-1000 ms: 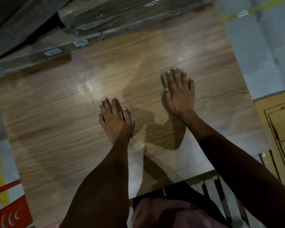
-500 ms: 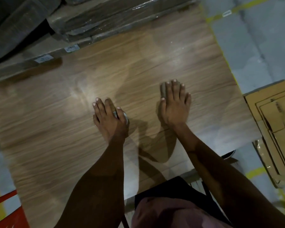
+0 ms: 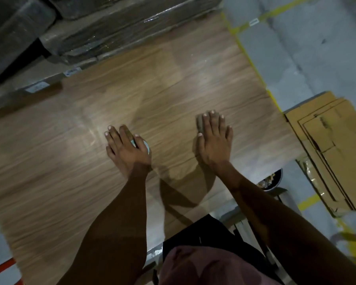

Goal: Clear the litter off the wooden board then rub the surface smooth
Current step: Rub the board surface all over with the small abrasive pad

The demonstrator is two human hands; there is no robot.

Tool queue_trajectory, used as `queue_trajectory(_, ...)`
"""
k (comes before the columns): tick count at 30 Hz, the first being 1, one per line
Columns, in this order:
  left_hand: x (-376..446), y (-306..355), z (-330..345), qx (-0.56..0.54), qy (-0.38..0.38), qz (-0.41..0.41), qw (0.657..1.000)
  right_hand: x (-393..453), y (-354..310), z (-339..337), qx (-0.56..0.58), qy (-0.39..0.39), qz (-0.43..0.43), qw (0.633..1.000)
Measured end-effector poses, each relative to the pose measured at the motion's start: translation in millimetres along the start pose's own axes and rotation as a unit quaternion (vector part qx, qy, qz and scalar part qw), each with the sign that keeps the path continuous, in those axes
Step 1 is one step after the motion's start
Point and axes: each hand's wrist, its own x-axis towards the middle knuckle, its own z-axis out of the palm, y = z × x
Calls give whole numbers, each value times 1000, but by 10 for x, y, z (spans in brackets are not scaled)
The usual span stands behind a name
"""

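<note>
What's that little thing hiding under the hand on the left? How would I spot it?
Find the big wooden board that fills the middle. The left hand lies on it, fingers fairly straight. Poking out by its thumb is a small round pale object, bluish-white against the brown wood; what it is cannot be told.

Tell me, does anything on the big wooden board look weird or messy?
Nothing is spilled or broken. The wooden board looks bare of litter. Only oddity: a small pale round thing peeks out under the left hand. The right hand rests on a small grey pad.
</note>
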Motion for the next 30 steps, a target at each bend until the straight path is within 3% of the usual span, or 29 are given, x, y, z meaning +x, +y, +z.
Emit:
queue_trajectory(3,5,-22,39,10,5,3,1000,-263,-215,106,5,-4,2,1000)
queue_trajectory(9,6,-36,63,24,2,8,1000,-577,-211,162,-17,-34,-142,989)
queue_trajectory(10,13,-47,60,25,-5,6,1000,-544,-132,147,-26,-28,-125,991)
queue_trajectory(13,19,-62,22,14,-24,4,1000,-494,12,76,3,-4,35,999)
queue_trajectory(15,19,-66,7,15,-34,15,999,-617,-35,93,24,8,63,998)
queue_trajectory(23,38,-153,1,39,-94,55,993,-1174,5,200,-18,-41,-144,989)
queue_trajectory(25,21,-213,-28,40,-117,69,990,-1138,199,130,-16,-35,-108,993)
queue_trajectory(28,-144,-338,-95,43,-137,86,986,-1094,368,76,30,-44,12,999)
queue_trajectory(30,-418,-400,-99,58,-133,91,985,-1159,323,69,33,-52,27,998)
